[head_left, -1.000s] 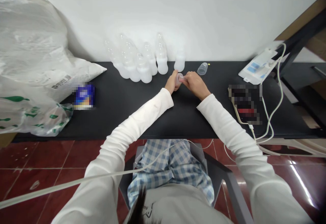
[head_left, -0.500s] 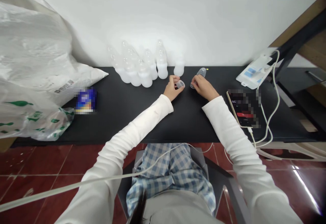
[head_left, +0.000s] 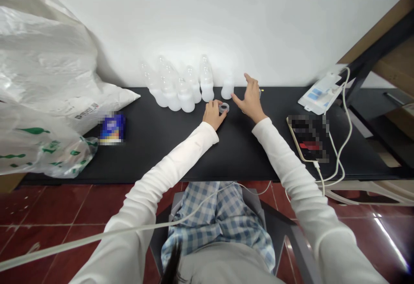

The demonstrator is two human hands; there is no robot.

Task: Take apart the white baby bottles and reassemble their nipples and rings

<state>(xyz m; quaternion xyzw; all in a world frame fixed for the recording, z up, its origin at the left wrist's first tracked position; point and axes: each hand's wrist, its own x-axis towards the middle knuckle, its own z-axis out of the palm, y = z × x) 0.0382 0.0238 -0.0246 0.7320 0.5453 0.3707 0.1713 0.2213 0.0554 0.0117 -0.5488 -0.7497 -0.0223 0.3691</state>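
My left hand [head_left: 212, 114] grips a small clear ring-shaped collar [head_left: 224, 107] between thumb and fingers, just above the black table. With thumb and fingers spread wide, my right hand [head_left: 251, 99] is empty. Its thumb tip is close to a white, frosted bottle [head_left: 227, 89] that stands by the wall without a clear top; whether they touch I cannot tell. Behind the right hand peeks the edge of a clear plastic piece [head_left: 259, 94], mostly hidden. To the left stand several white bottles [head_left: 186, 101] with clear pointed tops, grouped together.
A big white plastic bag [head_left: 48, 81] fills the left side, beside a blurred blue packet [head_left: 112, 129]. On the right lie a phone [head_left: 305, 137] with a white cable [head_left: 339, 159] and a white-and-blue package [head_left: 320, 94]. A white wall [head_left: 258, 25] backs the black table [head_left: 161, 146].
My right hand has let go of the clear piece, opened and risen toward the lone bottle. My left hand has shifted slightly left, turning the collar so its hole shows.
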